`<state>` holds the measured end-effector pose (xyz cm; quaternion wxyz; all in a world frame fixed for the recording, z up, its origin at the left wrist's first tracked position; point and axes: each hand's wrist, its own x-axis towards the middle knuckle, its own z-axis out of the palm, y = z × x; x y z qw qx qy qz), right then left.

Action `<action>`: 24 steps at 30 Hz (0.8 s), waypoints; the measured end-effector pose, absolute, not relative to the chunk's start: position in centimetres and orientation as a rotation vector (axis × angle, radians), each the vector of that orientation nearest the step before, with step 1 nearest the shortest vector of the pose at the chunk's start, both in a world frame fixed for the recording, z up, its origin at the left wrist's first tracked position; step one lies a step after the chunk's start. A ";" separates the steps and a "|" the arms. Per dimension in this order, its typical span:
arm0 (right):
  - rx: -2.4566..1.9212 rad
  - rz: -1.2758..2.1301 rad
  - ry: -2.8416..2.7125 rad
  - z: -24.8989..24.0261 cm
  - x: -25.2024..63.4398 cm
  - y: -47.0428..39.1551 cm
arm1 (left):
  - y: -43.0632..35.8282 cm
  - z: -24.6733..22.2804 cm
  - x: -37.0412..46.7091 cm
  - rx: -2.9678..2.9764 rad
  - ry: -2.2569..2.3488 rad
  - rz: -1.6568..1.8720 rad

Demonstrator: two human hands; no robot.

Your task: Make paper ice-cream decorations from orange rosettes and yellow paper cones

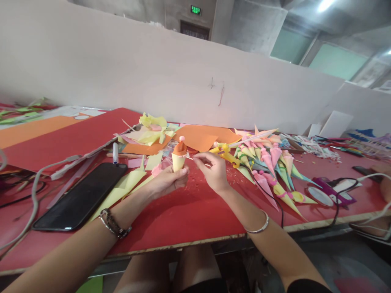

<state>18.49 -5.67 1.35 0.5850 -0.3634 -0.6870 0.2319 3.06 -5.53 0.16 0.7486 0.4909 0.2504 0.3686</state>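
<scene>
My left hand (171,179) is closed around a pale yellow paper ice cream cone (178,162), held upright. The cone has an orange paper swirl (180,149) and a small pink ball (182,138) on top. Just right of it, my right hand (214,169) has thumb and forefinger pinched together. A thin pale bit shows by those fingertips, too small to make out. Beyond my right hand lies a yellow glue gun (226,154). Several finished paper cones (270,158) in pink, yellow, green and blue are heaped to its right.
A black phone (82,195) lies at the left, near flat yellow paper cones (122,188) and a white marker (115,153). Yellow scraps (152,129) and orange sheets (195,136) lie behind. A black cable (282,211) hangs over the front edge. Another person's hand (385,183) is at far right.
</scene>
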 end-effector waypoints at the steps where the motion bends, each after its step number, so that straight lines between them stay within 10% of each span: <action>1: -0.831 0.552 -1.603 1.3 18.4 -5.6 | -5.6 0.2 3.1 1.088 0.554 0.794; 24: -0.508 1.293 -1.354 1.1 17.6 -5.6 | -6.4 1.0 2.9 1.386 0.502 0.465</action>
